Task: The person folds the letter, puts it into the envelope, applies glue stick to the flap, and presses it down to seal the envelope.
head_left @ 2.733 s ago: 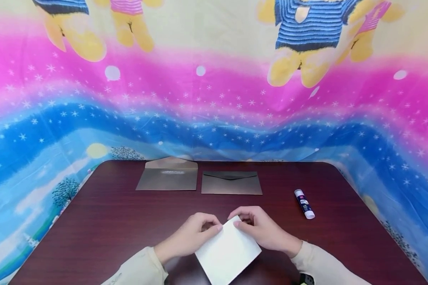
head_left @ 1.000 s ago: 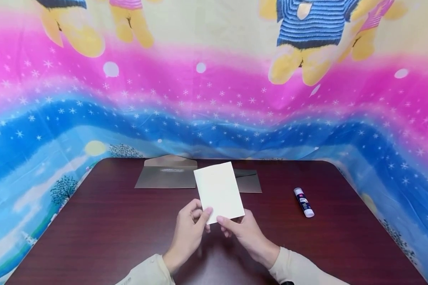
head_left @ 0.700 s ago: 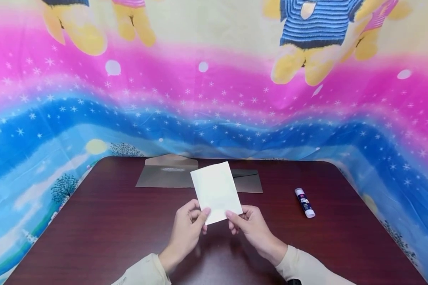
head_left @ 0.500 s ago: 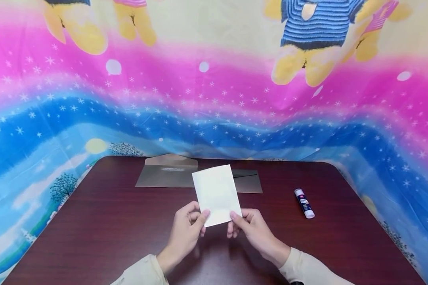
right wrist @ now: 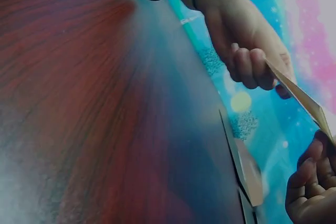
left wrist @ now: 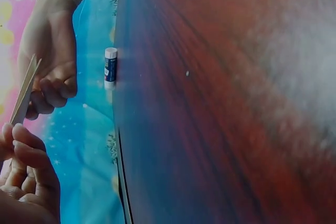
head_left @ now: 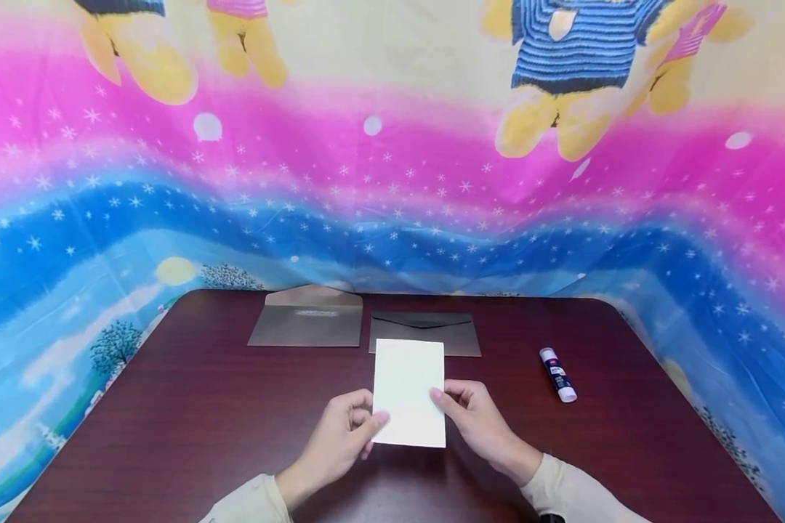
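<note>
A cream-white folded card (head_left: 408, 396) is held up over the table, upright and facing me in the head view. My left hand (head_left: 327, 444) pinches its lower left edge, thumb on the near face and fingers behind. On the other side my right hand (head_left: 490, 428) pinches the right edge around mid-height in the same way. Seen edge-on in the left wrist view, the card (left wrist: 23, 92) shows two layers slightly apart at one end. The right wrist view also shows the card's (right wrist: 302, 98) layers between both hands. Its far face is hidden from the head view.
At the back of the dark red table (head_left: 190, 407) lie two grey-brown envelopes: the left envelope (head_left: 307, 333) with its flap up, the right envelope (head_left: 461, 340) with its flap down, partly behind the card. A glue stick (head_left: 558, 375) lies at the right. A patterned cloth (head_left: 392, 181) hangs behind.
The card was first low and turned cornerwise, then raised and tilted in front of the envelopes. Now it is lower and straight, and the right hand has shifted up its right edge.
</note>
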Demonstrator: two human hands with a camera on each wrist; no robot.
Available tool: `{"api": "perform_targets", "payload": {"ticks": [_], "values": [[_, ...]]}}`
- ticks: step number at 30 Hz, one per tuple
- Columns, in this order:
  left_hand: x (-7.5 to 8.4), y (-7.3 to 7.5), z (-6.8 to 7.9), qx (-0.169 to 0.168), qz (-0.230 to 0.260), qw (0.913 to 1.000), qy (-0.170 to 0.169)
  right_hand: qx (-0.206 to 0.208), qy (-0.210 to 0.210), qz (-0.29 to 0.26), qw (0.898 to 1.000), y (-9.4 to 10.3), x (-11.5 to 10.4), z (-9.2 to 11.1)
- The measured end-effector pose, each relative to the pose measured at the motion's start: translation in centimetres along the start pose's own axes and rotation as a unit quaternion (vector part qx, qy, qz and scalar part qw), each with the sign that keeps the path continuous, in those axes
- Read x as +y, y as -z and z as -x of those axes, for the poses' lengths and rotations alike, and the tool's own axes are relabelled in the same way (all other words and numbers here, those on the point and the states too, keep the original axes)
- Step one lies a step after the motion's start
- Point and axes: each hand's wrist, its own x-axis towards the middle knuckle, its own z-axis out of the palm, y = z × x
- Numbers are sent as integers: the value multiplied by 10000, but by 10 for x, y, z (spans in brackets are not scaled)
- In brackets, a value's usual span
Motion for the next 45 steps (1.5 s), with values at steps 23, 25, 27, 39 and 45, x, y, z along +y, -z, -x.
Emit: {"api": "perform_targets", "payload": {"ticks": [23,25,27,39,45], "values": [[-18,110,-56,2021,-3220,9124,1515,261,-103,85,9996,19,12,0],[-21,121,-60,2092,-3409,9018,1635,243,-91,67,9996,21,13,0],[-24,132,-64,2177,-3578,8910,1752,243,-90,39,9997,23,14,0],[-42,178,-80,1852,-4286,8416,2715,190,-106,43,9998,25,16,-1],[-51,184,-85,1523,-4676,8074,3259,216,-130,148,9996,24,16,-1]]}}
